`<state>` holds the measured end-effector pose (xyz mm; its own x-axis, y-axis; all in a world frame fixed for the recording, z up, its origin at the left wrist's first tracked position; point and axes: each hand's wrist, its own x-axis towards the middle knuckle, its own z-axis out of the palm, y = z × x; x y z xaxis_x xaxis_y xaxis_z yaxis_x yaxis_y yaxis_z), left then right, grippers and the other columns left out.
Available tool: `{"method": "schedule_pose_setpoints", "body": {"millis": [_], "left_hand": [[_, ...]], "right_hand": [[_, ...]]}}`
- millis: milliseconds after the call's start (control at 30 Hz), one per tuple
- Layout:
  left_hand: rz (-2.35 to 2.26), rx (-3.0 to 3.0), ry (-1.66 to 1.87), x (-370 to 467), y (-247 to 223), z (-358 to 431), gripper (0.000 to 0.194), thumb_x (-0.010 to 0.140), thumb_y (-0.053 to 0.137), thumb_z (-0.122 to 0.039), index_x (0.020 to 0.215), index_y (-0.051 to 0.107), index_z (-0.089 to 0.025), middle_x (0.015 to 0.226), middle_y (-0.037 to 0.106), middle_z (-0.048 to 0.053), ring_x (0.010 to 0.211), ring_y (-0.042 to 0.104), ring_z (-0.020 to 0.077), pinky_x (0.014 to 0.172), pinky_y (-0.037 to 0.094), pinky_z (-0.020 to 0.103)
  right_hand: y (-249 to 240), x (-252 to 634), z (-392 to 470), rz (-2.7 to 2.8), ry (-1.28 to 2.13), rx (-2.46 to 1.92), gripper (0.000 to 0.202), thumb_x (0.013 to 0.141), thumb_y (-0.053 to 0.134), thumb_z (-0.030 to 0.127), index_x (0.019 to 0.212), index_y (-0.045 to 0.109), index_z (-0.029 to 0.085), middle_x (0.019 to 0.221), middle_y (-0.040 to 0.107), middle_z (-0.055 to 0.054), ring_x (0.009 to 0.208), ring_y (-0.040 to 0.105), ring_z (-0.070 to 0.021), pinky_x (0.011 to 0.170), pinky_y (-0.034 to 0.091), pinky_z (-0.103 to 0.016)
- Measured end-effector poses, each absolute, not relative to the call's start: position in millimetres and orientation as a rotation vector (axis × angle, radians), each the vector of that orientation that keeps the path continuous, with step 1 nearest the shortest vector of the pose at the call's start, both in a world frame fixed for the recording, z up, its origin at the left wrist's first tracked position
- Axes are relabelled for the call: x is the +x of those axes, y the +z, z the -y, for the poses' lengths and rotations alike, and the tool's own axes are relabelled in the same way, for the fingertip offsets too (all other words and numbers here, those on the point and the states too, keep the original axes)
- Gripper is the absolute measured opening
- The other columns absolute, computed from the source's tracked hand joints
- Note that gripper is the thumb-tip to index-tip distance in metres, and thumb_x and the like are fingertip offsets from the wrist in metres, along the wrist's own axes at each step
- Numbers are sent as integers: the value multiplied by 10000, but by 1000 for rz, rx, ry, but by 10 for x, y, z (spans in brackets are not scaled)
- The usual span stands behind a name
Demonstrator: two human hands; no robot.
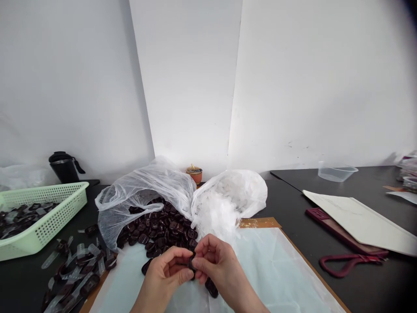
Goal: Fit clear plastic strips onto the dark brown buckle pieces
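Both hands meet over a pale blue sheet (267, 261) at the front. Between their fingertips is a small dark brown plastic piece (191, 262), mostly covered by the fingers. My left hand (166, 270) pinches it from the left, and my right hand (219, 266) grips it from the right. Another dark piece (211, 288) lies beneath the right hand. Just beyond the hands, glossy dark brown pieces (163, 228) spill in a heap from a clear plastic bag (112, 208). Beside it, a white bag (250, 191) bulges with translucent plastic strips (218, 215).
At left stands a green basket (61, 217) of dark pieces with strips; more such pieces (80, 269) lie loose nearby. A black tumbler (64, 167) and small orange pot (194, 174) are at the back. Right are scissors (339, 265), a notebook (361, 217) and a clear tub (337, 171).
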<state>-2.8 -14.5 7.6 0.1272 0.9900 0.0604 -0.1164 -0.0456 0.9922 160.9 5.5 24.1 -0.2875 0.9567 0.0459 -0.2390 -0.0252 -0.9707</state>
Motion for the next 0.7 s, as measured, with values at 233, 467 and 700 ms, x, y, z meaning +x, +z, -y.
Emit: {"method": "schedule_pose_setpoints", "body": {"millis": [233, 467, 700], "left_hand": [[-1032, 1262, 1208, -34, 70, 120, 222, 666, 837, -235, 882, 792, -210, 840, 731, 52, 803, 673, 220, 747, 553, 308], [-1024, 1404, 1297, -17, 128, 170, 177, 689, 787, -165, 855, 790, -229, 1008, 686, 65, 836, 680, 216, 727, 579, 292], [-1108, 1567, 1299, -24, 144, 204, 222, 743, 713, -115, 917, 771, -239, 1016, 711, 62, 796, 697, 204, 741, 588, 291]], "right_hand": [[273, 1622, -43, 1256, 1508, -886, 194, 668, 734, 188, 756, 563, 165, 579, 606, 55, 443, 559, -87, 424, 456, -190], [194, 1637, -97, 1248, 1587, -843, 219, 656, 773, 235, 752, 588, 170, 597, 612, 51, 475, 602, -112, 460, 496, -220], [230, 1691, -101, 1266, 1659, -768, 278, 679, 806, 282, 830, 600, 174, 718, 654, 21, 561, 633, -119, 540, 523, -240]]}}
